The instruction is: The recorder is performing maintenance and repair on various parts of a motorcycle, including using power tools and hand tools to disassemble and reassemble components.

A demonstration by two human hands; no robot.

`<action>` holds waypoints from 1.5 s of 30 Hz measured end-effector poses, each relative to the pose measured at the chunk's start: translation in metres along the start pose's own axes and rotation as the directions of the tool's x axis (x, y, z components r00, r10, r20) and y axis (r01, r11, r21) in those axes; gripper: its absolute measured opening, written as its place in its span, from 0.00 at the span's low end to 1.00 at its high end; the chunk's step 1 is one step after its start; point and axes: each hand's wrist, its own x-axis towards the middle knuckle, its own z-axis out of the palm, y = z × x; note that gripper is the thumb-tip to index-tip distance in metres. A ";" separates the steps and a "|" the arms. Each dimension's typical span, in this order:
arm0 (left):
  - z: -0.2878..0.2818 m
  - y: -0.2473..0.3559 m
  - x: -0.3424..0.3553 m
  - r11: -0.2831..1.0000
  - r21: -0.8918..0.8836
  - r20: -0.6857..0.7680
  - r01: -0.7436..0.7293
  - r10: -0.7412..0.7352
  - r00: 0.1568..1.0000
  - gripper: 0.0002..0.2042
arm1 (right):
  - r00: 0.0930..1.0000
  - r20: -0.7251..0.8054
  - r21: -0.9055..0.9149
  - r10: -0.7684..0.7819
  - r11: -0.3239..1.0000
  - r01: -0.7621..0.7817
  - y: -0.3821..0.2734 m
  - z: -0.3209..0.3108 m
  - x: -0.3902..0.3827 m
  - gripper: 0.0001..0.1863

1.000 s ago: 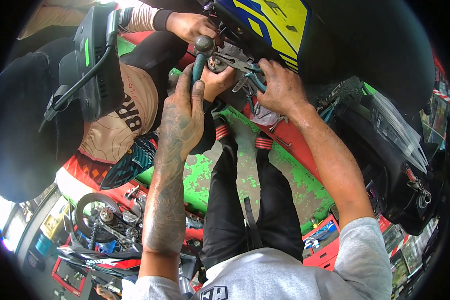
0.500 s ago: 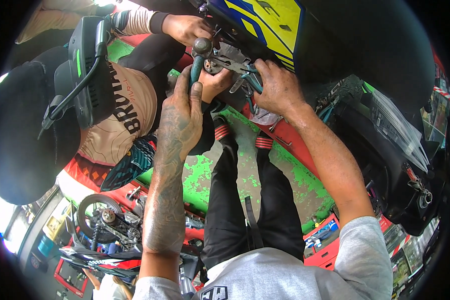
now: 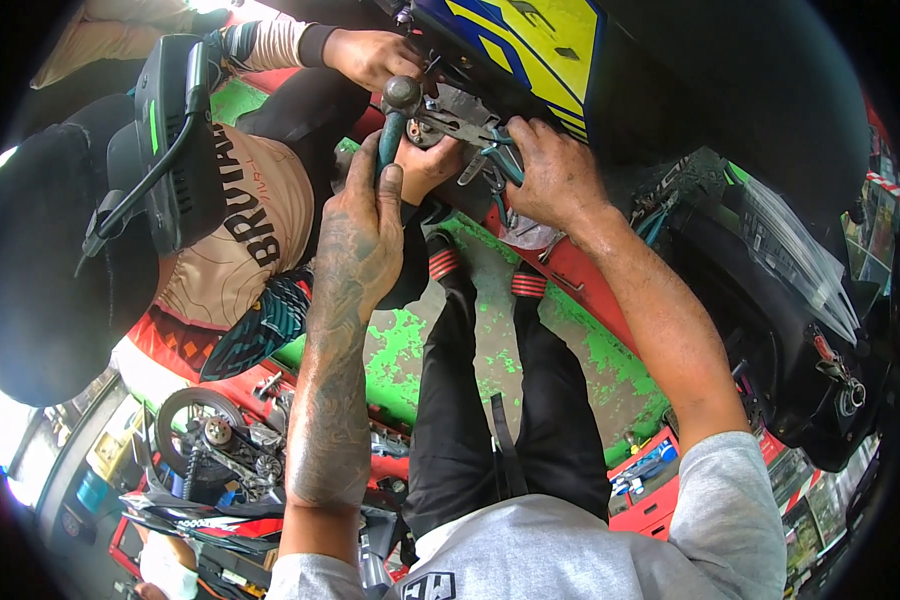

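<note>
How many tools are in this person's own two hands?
2: a hammer in the left hand and a pair of pliers in the right hand. Smaller ones could be hidden.

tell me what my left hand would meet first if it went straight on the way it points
With the hammer leading, your left hand would likely first meet the co-worker's upper hand, though depth is unclear.

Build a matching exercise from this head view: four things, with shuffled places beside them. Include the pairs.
1. hammer
2. pliers
3. keys
4. wheel

A. right side of the picture
B. in the person's left hand
C. lower left of the picture
D. in the person's right hand

Pairs: 1-B, 2-D, 3-A, 4-C
</note>
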 end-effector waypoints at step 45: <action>-0.001 -0.010 -0.036 0.962 -0.260 -0.230 -0.079 0.018 0.973 0.26 | 0.989 -0.135 0.038 -0.053 0.998 0.059 -0.011 -0.003 0.007 0.23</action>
